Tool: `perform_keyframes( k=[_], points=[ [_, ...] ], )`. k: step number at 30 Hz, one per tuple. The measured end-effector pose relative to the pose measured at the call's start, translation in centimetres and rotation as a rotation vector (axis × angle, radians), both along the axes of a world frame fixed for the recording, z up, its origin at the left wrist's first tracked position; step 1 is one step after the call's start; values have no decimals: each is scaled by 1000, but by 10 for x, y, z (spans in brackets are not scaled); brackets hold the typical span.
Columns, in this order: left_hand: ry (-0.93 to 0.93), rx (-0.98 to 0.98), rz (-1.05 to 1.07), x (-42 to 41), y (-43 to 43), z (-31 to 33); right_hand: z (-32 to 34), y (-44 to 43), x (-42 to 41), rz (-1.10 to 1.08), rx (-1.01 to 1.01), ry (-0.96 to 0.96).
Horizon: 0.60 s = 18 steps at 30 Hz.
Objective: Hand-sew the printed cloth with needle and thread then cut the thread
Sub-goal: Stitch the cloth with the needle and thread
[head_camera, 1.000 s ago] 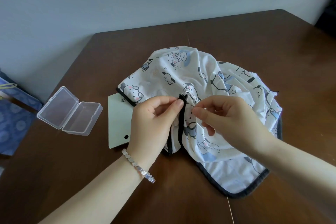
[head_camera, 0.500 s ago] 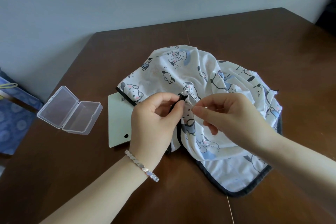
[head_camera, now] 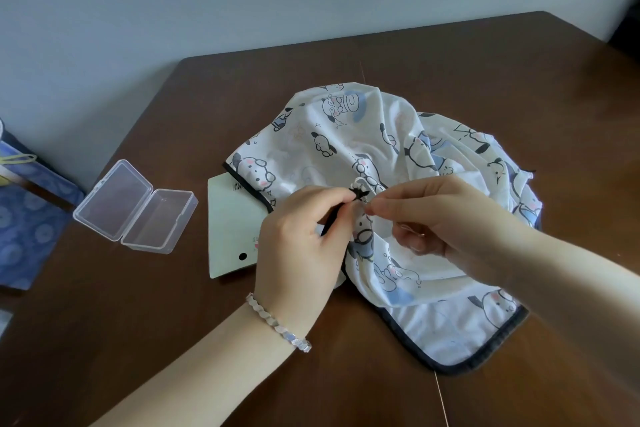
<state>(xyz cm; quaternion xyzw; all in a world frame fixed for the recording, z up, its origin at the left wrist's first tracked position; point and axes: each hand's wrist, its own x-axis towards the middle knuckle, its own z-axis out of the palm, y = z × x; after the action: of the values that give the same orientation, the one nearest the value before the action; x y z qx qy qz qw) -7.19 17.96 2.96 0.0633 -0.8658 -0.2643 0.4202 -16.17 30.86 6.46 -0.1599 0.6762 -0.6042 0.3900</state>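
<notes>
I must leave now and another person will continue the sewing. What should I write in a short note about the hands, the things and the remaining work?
Left hand: pinches a bunched fold at the black-bound edge of the white cartoon-printed cloth.
Right hand: thumb and forefinger pinched beside that fold; what they hold is too small to see.
Things: the cloth lies on the brown wooden table, partly over a pale green card; an open clear plastic box stands to the left.
Done: cannot be judged, no stitches visible.
Left: sewing, then cutting the thread; no scissors in view.
</notes>
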Motion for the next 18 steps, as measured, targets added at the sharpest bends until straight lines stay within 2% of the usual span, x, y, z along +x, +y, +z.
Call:
perform_keyframes(
  k=[4, 7, 10, 15, 18],
  points=[
    [-8, 8, -72, 2, 3, -2, -1, 1, -1, 34, -24, -124],
    [-45, 220, -60, 2, 4, -1, -4, 0, 1, -14, -34, -119],
    [-49, 404, -39, -1, 8, 1, -8, -2, 5, -102, -54, -23],
    [-88, 362, -130, -2, 12, 5, -14, -6, 10, -216, -228, -8],
    [-143, 342, -224, -1, 11, 4, -16, -7, 11, -204, -236, -11]
  ],
)
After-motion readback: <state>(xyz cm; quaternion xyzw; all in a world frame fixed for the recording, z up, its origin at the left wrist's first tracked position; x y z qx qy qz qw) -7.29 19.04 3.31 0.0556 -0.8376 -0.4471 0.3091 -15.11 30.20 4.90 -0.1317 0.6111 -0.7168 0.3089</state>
